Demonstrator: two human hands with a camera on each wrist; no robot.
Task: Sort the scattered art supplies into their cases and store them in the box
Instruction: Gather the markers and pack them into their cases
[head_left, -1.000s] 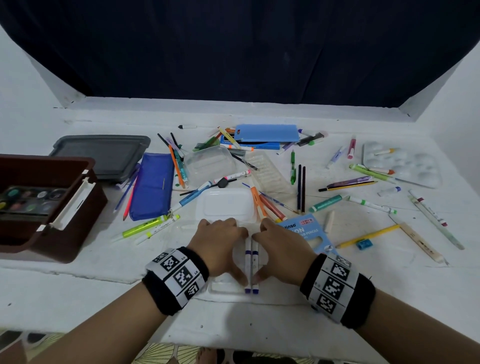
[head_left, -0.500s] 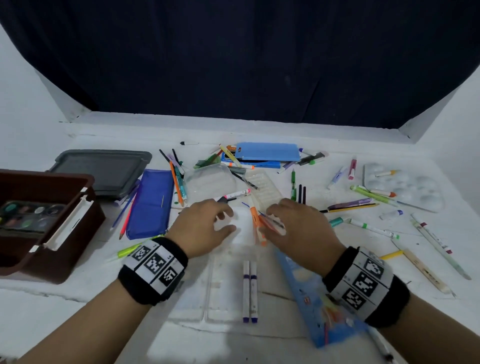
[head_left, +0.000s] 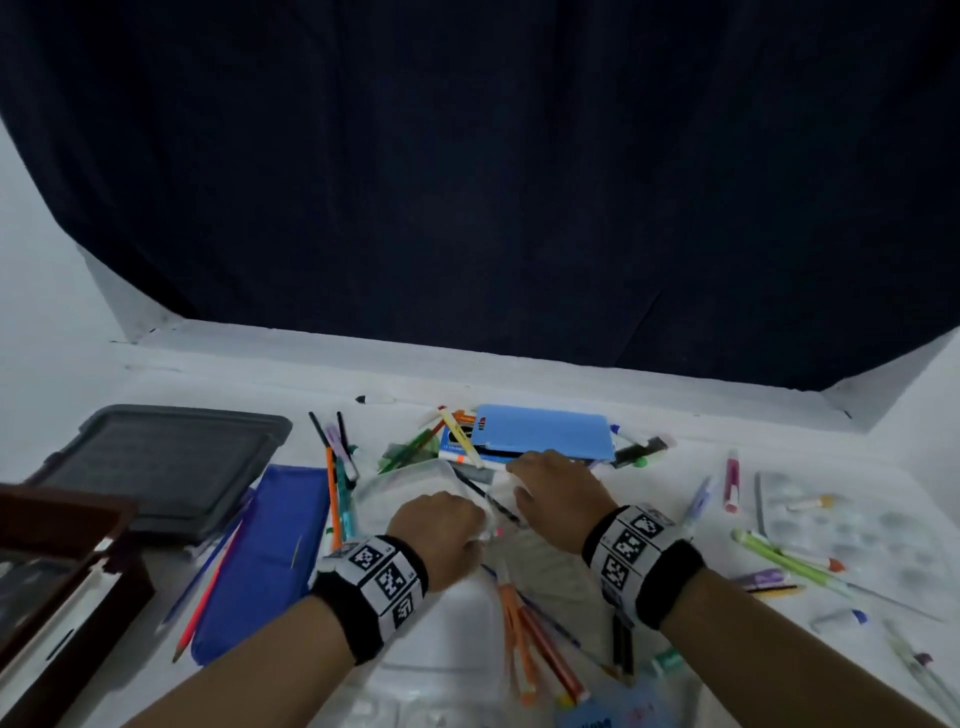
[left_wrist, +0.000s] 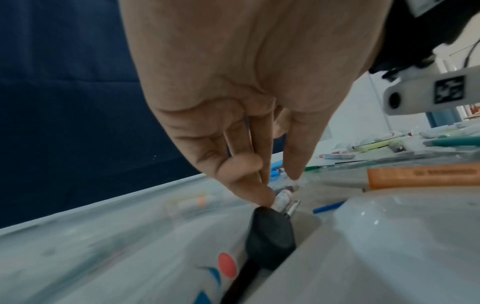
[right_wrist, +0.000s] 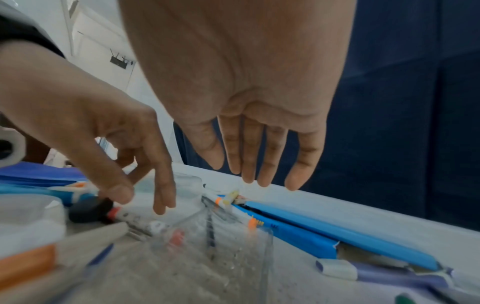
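Observation:
Markers, pencils and pens lie scattered across the white table (head_left: 675, 415). My left hand (head_left: 480, 525) points its fingers down at a small white marker (left_wrist: 281, 198) with a red-orange band (right_wrist: 135, 219). The marker lies beside a black cap (left_wrist: 270, 232). One fingertip and the thumb touch it, and the fingers stay fairly straight. My right hand (head_left: 519, 478) hovers flat and empty, fingers straight (right_wrist: 259, 176), over a clear plastic case (head_left: 410, 483) just in front of the light blue case (head_left: 545, 431). The brown storage box (head_left: 62, 587) stands at the left.
A grey lid (head_left: 166, 457) and a dark blue pouch (head_left: 265, 545) lie left of my hands. Orange markers and pencils (head_left: 519, 634) sit on a white tray (head_left: 447, 649) under my wrists. A white paint palette (head_left: 857, 525) and more pens lie at the right.
Both hands left the two purple markers in the near tray and reached forward to the middle of the pile. The left fingers came down on the white marker. The head view tilted up.

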